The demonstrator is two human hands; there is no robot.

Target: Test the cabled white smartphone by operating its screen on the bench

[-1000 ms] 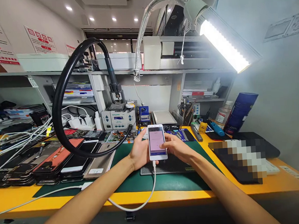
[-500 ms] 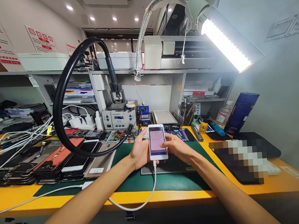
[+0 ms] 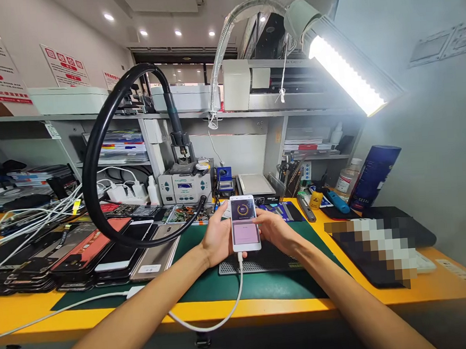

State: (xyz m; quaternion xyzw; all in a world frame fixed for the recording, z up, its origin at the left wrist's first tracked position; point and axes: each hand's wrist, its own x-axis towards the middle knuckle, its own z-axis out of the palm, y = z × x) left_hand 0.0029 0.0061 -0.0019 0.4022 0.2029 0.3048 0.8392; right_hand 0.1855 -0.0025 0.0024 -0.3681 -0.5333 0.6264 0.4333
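A white smartphone is held upright above the bench, its lit screen facing me. The upper part of the screen is dark with a round yellow dial; the lower part is pale pink. My left hand is closed around the phone's left side, thumb along the edge and a fingertip showing below. My right hand grips the right side, with its thumb at the edge of the screen; its other fingers are hidden behind. From the phone's bottom end hangs a white charging cable, looping past the bench edge and back to the left.
A green mat and a black perforated pad lie under my hands. Stacked phones fill the left side. A thick black hose arches before a soldering station. Overhead shines a lamp. A bottle stands right.
The phone's screen has changed from a mostly pink page to one with a dark upper part and a dial. My right thumb has moved up and right, towards the screen's edge.
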